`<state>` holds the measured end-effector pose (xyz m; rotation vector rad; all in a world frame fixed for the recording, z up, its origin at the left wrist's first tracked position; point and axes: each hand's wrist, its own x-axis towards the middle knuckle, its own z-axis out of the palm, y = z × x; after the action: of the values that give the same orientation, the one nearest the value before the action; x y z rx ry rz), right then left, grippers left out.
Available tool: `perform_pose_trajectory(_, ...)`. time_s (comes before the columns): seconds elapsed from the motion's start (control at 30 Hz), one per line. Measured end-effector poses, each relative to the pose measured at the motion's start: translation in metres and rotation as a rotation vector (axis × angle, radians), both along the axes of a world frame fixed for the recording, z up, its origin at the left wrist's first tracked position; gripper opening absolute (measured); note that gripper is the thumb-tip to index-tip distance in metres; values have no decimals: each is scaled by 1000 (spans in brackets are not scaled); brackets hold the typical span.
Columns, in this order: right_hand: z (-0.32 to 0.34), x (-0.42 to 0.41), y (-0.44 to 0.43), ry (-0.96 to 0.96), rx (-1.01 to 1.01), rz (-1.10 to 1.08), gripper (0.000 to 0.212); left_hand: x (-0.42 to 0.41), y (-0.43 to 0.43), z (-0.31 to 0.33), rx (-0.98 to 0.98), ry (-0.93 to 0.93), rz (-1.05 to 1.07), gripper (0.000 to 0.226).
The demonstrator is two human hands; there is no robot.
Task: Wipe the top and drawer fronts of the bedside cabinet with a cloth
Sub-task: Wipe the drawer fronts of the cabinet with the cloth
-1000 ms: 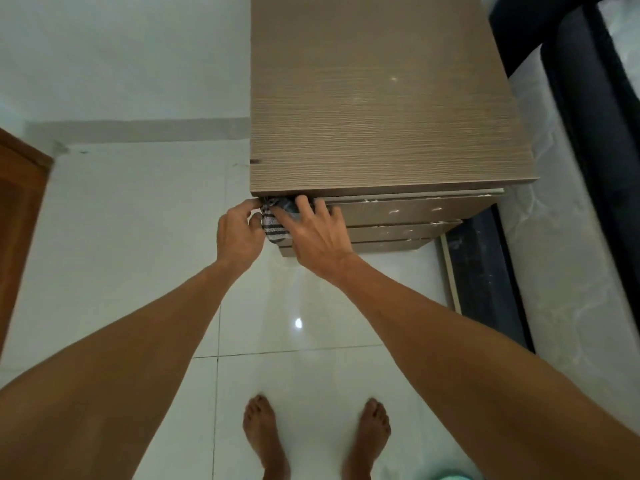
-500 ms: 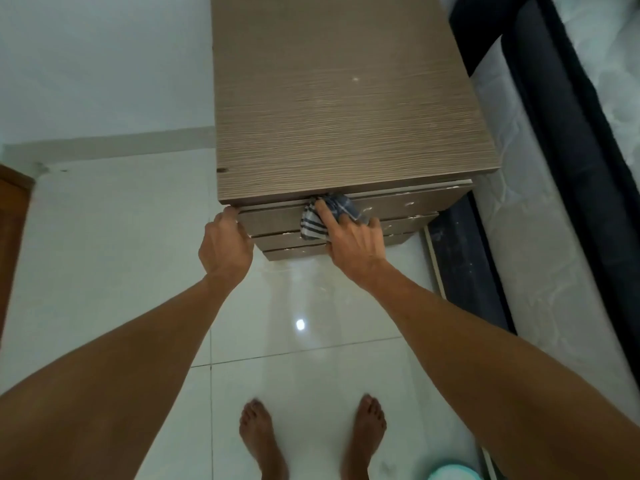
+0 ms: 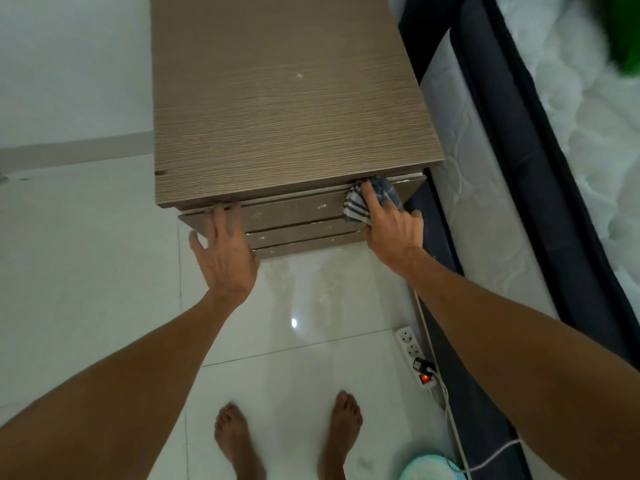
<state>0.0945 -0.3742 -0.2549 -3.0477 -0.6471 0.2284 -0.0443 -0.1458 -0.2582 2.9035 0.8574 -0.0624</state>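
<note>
Overhead, looking down.

Floor [image 3: 86,254]: pale glossy tiles, one glint of light just before the cabinet's foot.

Mattress [image 3: 460,202]: white and quilted with a dark border, running along the cabinet's right side.

Cabinet [image 3: 287,98]: brown wood-grain top with a few pale specks. Three drawer fronts show in steps under the top's front edge, all flecked with white.

Left hand [image 3: 223,258]: fingers straight and slightly spread, thumb out to the left. The fingertips touch the upper edge of the top drawer [image 3: 294,211] near its left end, just under the top's front-left corner. It grasps nothing.

Right hand [image 3: 391,230]: at the right end of the same drawer front, by the cabinet's front-right corner. It grips the cloth [image 3: 356,206] and presses it against the front. The forefinger lies across the fabric and the other fingers are curled round it.

Cloth: bunched, grey with dark stripes. Part of it shows left of the forefinger and part above the knuckles, reaching up to the top's front edge.

Feet [image 3: 235,441]: bare, on the tiles, well back from the cabinet.

Power strip [image 3: 414,355]: white, on the floor beside the bed's dark base. One plug is in, a red switch is lit, and a white cable trails toward the lower edge of the view.
</note>
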Motion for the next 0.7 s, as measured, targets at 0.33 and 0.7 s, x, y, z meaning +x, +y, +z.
perform_pose_trajectory(0.33,4,43,-68,79,-14,-226,80,48,-66,0,-43,97,-145,89)
perform_pose_trajectory(0.7,14,16,-56,-9,213,-116,74,46,-66,-4,-9,147,-157,100)
